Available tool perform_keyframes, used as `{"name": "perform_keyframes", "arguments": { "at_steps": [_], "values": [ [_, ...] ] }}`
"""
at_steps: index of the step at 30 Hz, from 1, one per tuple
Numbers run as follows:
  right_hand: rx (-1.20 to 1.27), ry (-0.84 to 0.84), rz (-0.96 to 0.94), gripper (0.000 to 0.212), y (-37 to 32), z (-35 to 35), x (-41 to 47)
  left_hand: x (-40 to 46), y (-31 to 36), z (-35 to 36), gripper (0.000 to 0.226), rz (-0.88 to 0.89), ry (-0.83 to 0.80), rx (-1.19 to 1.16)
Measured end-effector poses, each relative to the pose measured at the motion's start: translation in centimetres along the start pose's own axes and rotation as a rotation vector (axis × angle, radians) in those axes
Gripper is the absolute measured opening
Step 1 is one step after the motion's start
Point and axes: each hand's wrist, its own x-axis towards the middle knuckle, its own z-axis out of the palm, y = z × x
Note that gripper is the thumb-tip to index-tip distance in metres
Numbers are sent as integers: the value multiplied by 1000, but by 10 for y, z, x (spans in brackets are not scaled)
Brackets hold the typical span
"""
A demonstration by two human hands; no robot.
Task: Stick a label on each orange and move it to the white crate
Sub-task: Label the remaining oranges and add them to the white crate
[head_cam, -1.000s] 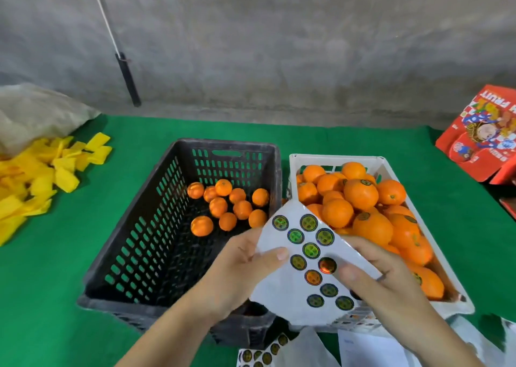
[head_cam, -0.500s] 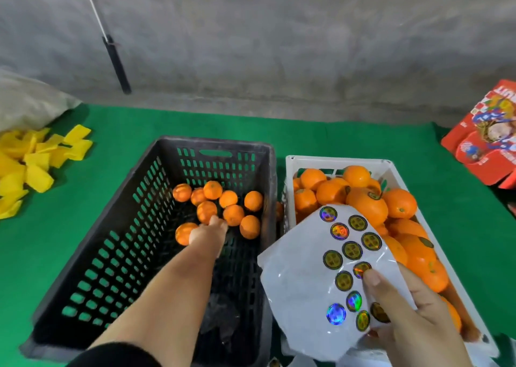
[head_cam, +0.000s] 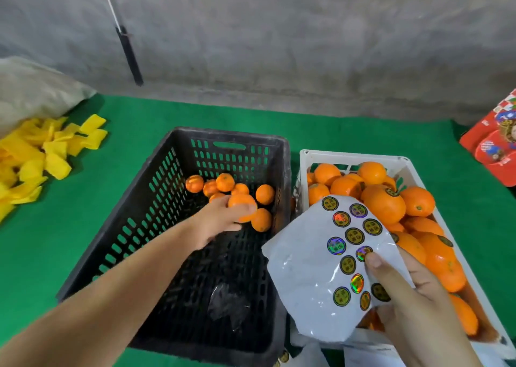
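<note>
Inside the black crate (head_cam: 156,199), my left hand (head_cam: 217,221) is closed around one orange (head_cam: 242,203), in among several small loose oranges (head_cam: 223,182) at the crate's far end. My right hand (head_cam: 413,305) holds a white sticker sheet (head_cam: 310,283) with several round labels, thumb pressed on one label. The sheet hangs over the near left part of the white crate (head_cam: 351,157), which is piled with larger oranges (head_cam: 388,204), some showing labels.
A heap of yellow wrappers (head_cam: 36,154) and a grey sack (head_cam: 33,90) lie at the left on the green cloth. A red printed box (head_cam: 497,146) stands at the far right. A crumpled clear film (head_cam: 226,305) lies in the black crate. More sheets lie at the near edge.
My left hand let go of the sticker sheet, reached into the black crate and closed on an orange. My right hand kept the sheet and shifted it right, over the white crate.
</note>
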Motion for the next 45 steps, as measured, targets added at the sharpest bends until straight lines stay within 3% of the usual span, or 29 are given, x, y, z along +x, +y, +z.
{"name": "perform_keyframes", "arguments": {
  "at_steps": [1,3,5,8,11,13,14,16,18,20,23,26,28,32,34,36,40,45],
  "values": [
    [-116,13,18,39,-14,1,-4,-28,11,2,84,43,-116,-243],
    [-178,-19,55,54,-14,5,-13,-78,22,13,100,132,-352,-478],
    [-301,-49,30,59,-22,6,-23,-120,28,31,89,229,-508,-527],
    [-427,-96,48,34,-22,2,-38,-163,26,63,63,300,-351,-528],
    [-560,-66,-63,36,-24,10,-55,-187,16,89,60,373,-145,-445],
    [-875,117,-270,56,-24,13,-67,-199,10,99,73,381,-91,-391],
    [-1029,201,-460,57,-25,16,-73,-205,7,102,80,393,-96,-364],
    [-1156,172,-713,45,-29,20,-85,-217,1,110,82,439,-152,-297],
    [-1054,13,-655,38,-36,26,-97,-228,-1,117,77,477,-191,-263],
    [-858,-107,-466,35,-42,28,-104,-240,0,124,77,480,-236,-270],
    [-664,-140,-281,21,-51,28,-112,-252,2,132,71,492,-270,-296],
    [-558,-150,-203,20,-56,23,-118,-257,-1,133,68,530,-304,-335],
    [-569,-84,-260,15,-58,26,-120,-255,-5,132,71,529,-243,-335],
    [-718,150,-598,8,-63,36,-127,-250,-5,130,86,490,-114,-298],
    [-829,47,-833,8,-63,50,-132,-248,-4,131,81,475,-81,-240],
    [-987,-130,-985,11,-56,61,-134,-247,-5,133,70,492,-145,-245],
    [-1154,-357,-789,23,-48,64,-130,-242,-9,133,62,527,-269,-236],
    [-1383,-586,-705,52,-50,43,-130,-234,-23,130,77,497,-381,-366]
  ]
}}
